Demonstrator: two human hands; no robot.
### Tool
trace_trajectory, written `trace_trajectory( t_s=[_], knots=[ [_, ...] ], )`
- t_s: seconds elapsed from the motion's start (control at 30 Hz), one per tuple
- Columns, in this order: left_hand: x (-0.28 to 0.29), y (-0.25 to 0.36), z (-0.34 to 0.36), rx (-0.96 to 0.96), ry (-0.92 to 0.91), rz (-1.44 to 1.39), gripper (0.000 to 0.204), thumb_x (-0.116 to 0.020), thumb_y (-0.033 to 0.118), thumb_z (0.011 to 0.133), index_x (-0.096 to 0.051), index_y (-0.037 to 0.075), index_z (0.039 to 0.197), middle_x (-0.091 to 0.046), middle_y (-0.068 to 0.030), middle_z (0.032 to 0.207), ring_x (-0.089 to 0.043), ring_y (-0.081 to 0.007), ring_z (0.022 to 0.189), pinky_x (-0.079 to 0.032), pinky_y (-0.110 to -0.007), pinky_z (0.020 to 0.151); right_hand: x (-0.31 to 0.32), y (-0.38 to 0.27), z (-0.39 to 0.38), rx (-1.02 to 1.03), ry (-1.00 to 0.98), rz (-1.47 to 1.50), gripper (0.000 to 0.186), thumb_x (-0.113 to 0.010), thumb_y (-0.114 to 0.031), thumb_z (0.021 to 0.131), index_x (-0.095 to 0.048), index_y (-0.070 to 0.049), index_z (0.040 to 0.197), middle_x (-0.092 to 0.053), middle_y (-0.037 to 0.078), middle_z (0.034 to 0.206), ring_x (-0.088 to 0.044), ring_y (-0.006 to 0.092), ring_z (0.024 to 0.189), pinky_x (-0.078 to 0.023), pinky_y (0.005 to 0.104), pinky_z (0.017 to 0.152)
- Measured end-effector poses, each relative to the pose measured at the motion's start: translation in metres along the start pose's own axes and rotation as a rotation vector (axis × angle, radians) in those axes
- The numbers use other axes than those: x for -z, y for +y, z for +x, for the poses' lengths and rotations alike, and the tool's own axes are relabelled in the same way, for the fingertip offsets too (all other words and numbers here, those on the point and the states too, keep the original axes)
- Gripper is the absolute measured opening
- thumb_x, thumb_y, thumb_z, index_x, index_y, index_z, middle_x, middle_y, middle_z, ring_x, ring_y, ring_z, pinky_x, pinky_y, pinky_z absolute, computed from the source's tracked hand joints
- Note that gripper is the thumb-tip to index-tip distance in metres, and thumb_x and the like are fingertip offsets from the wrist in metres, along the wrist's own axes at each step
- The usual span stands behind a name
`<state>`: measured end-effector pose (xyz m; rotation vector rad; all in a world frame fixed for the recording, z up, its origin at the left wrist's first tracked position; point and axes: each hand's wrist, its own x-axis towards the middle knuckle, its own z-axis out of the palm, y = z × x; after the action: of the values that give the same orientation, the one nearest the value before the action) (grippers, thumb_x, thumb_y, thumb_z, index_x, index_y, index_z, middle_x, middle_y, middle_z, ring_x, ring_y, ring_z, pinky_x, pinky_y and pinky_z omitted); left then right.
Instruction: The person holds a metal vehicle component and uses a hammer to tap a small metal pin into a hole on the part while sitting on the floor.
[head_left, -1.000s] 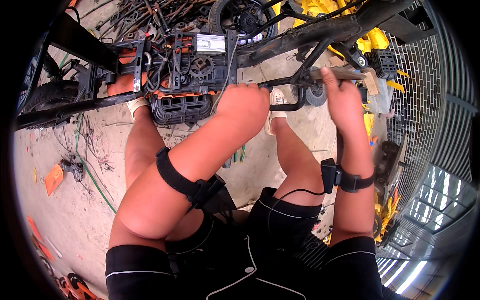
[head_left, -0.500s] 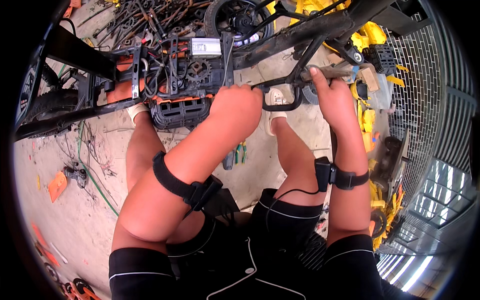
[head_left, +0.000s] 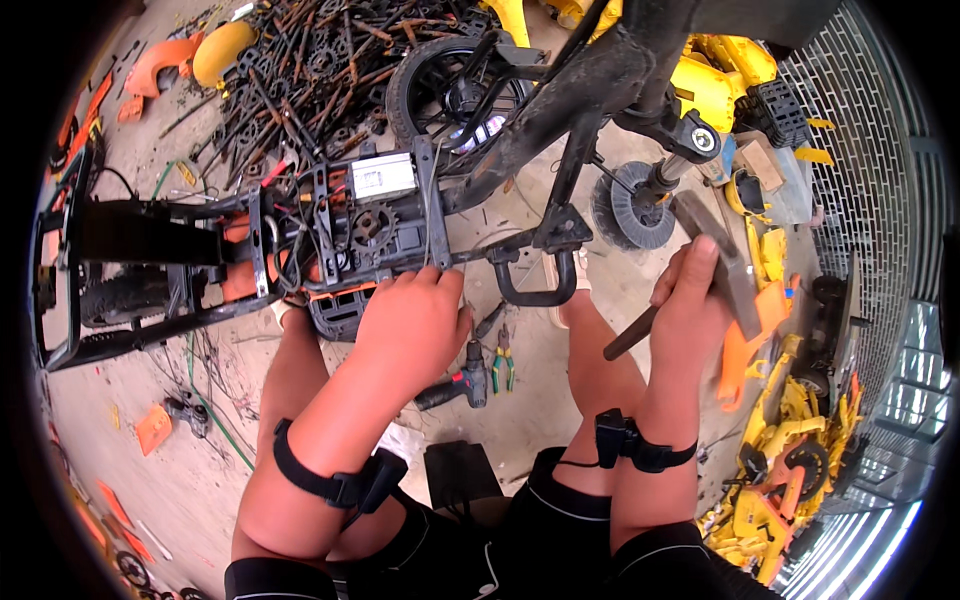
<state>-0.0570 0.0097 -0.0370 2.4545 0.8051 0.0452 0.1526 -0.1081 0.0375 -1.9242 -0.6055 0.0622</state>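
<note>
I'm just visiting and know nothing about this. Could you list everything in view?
vehicle frame: one, black, across the upper middle
hammer: one, grey, right of centre
concrete floor: one, pale grey, below the frame
power drill: one, dark with red, on the floor
pliers: one pair, green-and-yellow handles, beside the drill
metal box: one, silver, on the frame
tyred wheels: at least two, black, top centre and far left
scrap heap: one, dark and rusty, top
yellow parts: many, yellow, top and right
orange parts: several, orange, left and right
arm straps: two, black, lower centre
right grip: one, bare, closed on the hammer
left grip: one, bare, at the frame's near edge
</note>
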Motion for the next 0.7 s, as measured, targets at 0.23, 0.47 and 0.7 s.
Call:
trace_trajectory(
  t_s=[0.23,0.47,0.7],
  knots=[
    [-0.008,0.011,0.01,0.002,-0.077,0.035,0.033,-0.069,0.023,0.089,-0.064,0.001,0.113,-0.068,-0.0166,0.1,-0.066,-0.0356,0.099,-0.052,-0.045,0.085,0.003,0.028,0.011,-0.041,-0.211,0.035,0.039,-0.063,-0.042,0.101,-0.06,-0.004,0.095,-0.049,-0.002,0.065,-0.048,0.0074,0.054,-0.037,0.0238,0.05],
    [-0.02,0.021,0.015,-0.073,-0.038,0.045,0.026,-0.069,0.023,0.088,-0.063,0.004,0.105,-0.066,-0.0122,0.094,-0.067,-0.0301,0.091,-0.051,-0.041,0.08,-0.003,0.032,0.01,-0.004,-0.397,0.136,0.036,-0.071,-0.033,0.097,-0.064,0.0,0.109,-0.061,-0.001,0.074,-0.053,0.0101,0.066,-0.045,0.0276,0.06],
    [-0.017,0.022,0.013,-0.03,-0.118,0.049,0.034,-0.069,0.025,0.089,-0.064,0.004,0.115,-0.068,-0.0125,0.099,-0.067,-0.0318,0.098,-0.052,-0.042,0.085,-0.01,0.022,0.007,-0.006,-0.458,-0.003,0.037,-0.077,-0.036,0.092,-0.066,-0.002,0.103,-0.064,0.008,0.073,-0.057,0.0143,0.068,-0.05,0.0294,0.065]
  ],
)
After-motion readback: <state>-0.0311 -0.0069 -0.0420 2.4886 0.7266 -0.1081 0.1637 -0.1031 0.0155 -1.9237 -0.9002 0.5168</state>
